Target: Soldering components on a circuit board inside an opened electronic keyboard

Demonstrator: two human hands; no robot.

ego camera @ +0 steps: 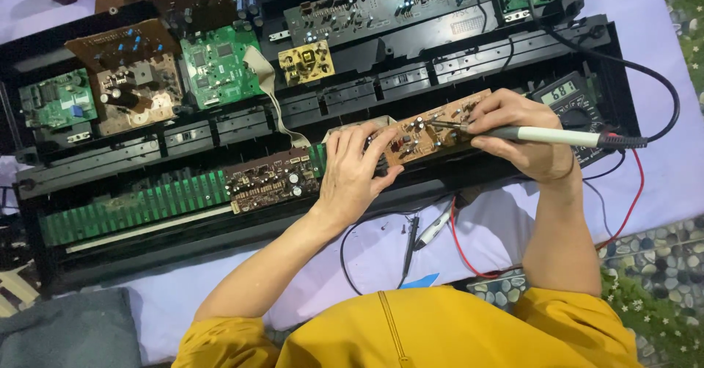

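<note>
A long brown circuit board (425,132) lies tilted across the open black chassis (88,162). My left hand (352,171) grips the board's left end, fingers curled over its edge. My right hand (522,135) is shut on a soldering iron (546,136) with a pale green handle. Its metal tip touches the board near the middle, among small capacitors. The iron's black cord (645,74) loops away to the right and up.
A multimeter (568,95) with a lit display sits behind my right hand. Its probes (422,232) and red and black leads lie on the white cloth. Several green and brown boards (216,63) fill the chassis. A long green board (132,210) lies in front.
</note>
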